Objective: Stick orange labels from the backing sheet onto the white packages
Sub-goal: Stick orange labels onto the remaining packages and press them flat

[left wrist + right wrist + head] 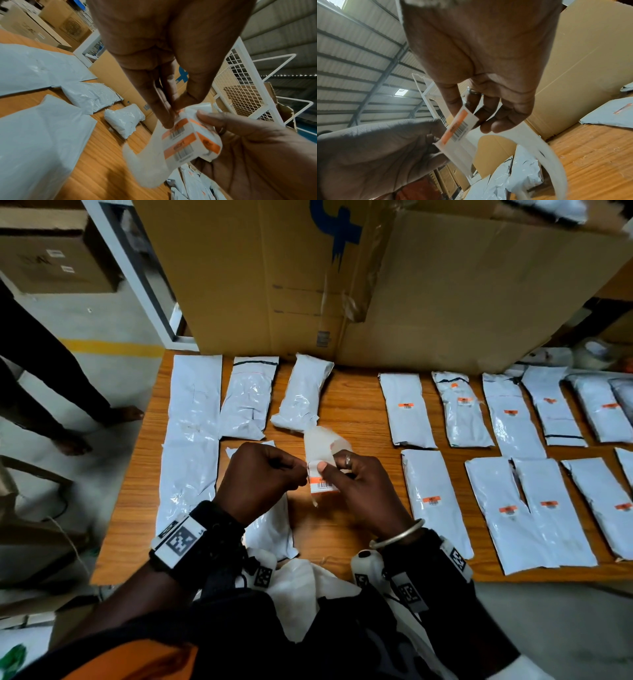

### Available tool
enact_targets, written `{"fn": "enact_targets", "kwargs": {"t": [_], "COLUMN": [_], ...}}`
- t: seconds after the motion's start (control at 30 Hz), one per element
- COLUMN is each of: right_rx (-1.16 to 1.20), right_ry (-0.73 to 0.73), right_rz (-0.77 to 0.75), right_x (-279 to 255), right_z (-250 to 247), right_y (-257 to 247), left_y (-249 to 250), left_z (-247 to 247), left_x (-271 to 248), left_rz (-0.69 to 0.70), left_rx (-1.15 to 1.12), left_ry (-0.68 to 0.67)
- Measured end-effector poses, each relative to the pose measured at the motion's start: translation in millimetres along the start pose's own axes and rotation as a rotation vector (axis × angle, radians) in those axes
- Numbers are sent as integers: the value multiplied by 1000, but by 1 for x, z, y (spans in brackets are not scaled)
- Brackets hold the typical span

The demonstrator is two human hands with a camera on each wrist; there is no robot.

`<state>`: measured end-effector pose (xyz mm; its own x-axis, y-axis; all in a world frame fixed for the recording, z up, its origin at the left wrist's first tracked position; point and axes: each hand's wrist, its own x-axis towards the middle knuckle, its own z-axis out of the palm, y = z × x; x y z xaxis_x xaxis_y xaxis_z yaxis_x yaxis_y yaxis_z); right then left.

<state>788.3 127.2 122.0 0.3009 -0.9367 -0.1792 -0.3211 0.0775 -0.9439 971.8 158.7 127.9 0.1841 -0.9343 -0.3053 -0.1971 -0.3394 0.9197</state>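
the right hand (356, 481) gripped the sheet (322, 455) while the left hand (263, 477) pinched a label (322, 484) corner; peeling slowly seemed best to avoid tearing.

both hands (263, 474) (359, 484) raised together, fingers (164, 119) curled and pinching (thumbs opposed), wrists level.

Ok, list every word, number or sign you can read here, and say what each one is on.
No text can be read in these pictures.
Orange label on the backing sheet: barcode and dark print, too blurred.
Labels on the white packages: too small.
Cardboard box: blue logo, no letters; small printed mark, unreadable.
Wrist bands: square code markers only.
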Motion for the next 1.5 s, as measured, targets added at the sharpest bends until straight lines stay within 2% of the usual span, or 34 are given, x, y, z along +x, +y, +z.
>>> {"fn": "enact_targets", "kwargs": {"t": [0.17, 0.27, 0.33, 0.43, 0.53, 0.6, 0.63, 0.7, 0.8, 1.03, 1.3, 1.5], "right_rx": [-22, 100, 159, 104, -43, -255, -339, -371, -332, -371, -480, -584], "right_ry": [17, 3, 3, 47, 241, 386, 388, 254, 68, 29, -130, -166], "right_rz": [11, 57, 86, 96, -4, -165, -253, -337, -291, -307, -316, -319], "right_x": [7, 9, 11, 15, 17, 15, 15, 15, 14, 16, 20, 17], "right_z": [-2, -3, -6, -8, -6, -8, -10, -11, -7, -9, -15, -15], "right_y": [2, -2, -2, 2, 7, 5, 2, -2, -1, 0, 6, 3], "left_y": [1, 1, -1, 1, 8, 8, 8, 8, 7, 2, -1, -1], "left_z": [1, 0, -2, -3, -6, -6, -6, -4, -1, 0, 2, 4], "left_x": [7, 14, 17, 17, 19, 21, 21, 20, 20, 23, 24, 23], "left_rz": [0, -81, -129, -113, -121, -131, -132, -128, -110, -118, -141, -169], "left_rx": [-90, -155, -139, -206, -292, -287, -277, -258, -247, -210, -180, -195], "left_ry": [11, 48, -14, -92, -69, -42, -39, -44, -50, -71, -126, -132]}}
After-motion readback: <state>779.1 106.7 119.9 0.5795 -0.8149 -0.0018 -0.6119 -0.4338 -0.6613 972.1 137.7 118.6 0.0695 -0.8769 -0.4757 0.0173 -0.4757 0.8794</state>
